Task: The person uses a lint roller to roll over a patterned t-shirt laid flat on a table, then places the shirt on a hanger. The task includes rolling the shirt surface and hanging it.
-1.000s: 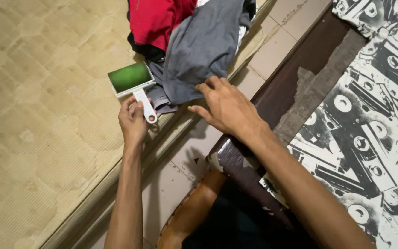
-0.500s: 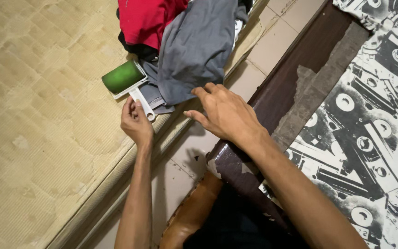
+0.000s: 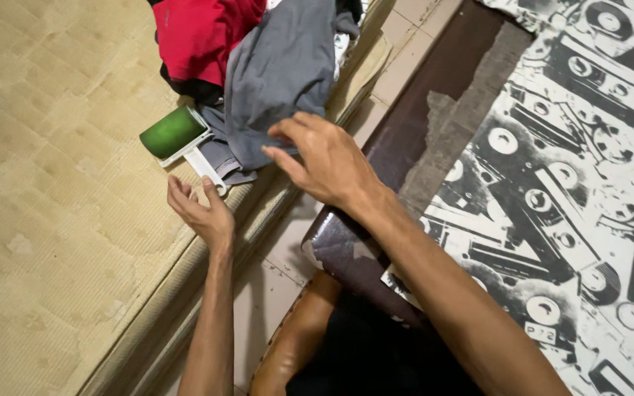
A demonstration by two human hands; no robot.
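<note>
A lint roller (image 3: 177,138) with a green roll and a white handle lies on the beige mattress (image 3: 53,183), beside a pile of clothes. My left hand (image 3: 201,210) rests just below the handle's end, palm up, fingers apart, holding nothing. My right hand (image 3: 317,158) hovers over the lower edge of a grey garment (image 3: 273,73), fingers spread and slightly curled, not gripping it. A red garment (image 3: 199,33) lies on top of the pile, behind the roller.
A tiled floor gap (image 3: 273,271) runs between the mattress and a dark brown bed edge (image 3: 434,95) with peeling cover. A black-and-white patterned sheet (image 3: 574,191) covers the bed on the right. My knee (image 3: 295,345) is at the bottom.
My left hand let go of the roller's handle and opened; the roller now lies on the mattress. My right hand rose toward the grey garment. The view shifted.
</note>
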